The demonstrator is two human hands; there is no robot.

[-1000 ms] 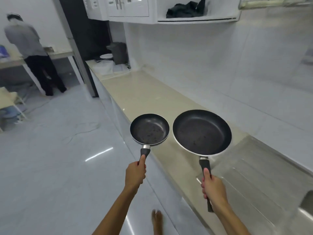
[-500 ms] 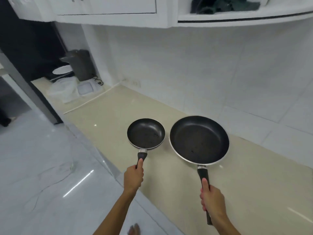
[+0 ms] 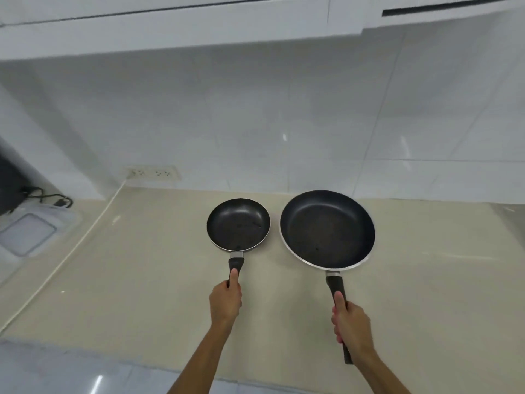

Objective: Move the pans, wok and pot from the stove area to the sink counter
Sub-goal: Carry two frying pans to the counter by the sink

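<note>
I hold two black non-stick frying pans side by side over the beige counter (image 3: 142, 280). My left hand (image 3: 225, 304) grips the black handle of the small pan (image 3: 238, 224), thumb laid along the top. My right hand (image 3: 350, 322) grips the handle of the large pan (image 3: 326, 230), whose handle end sticks out below my wrist. Both pans are level, open side up and empty. I cannot tell whether they touch the counter or hover just above it. No wok, pot, stove or sink shows in this view.
A white tiled wall rises behind the counter, with a wall socket strip (image 3: 154, 173) at the left. A white cable (image 3: 71, 257) runs diagonally across the counter from it. A white appliance (image 3: 28, 237) and a dark object sit at far left. White cabinets (image 3: 199, 24) hang overhead.
The view has swung right from the room and floor to face the counter and wall squarely. Both pans have stayed in my hands and now sit over the middle of the counter.
</note>
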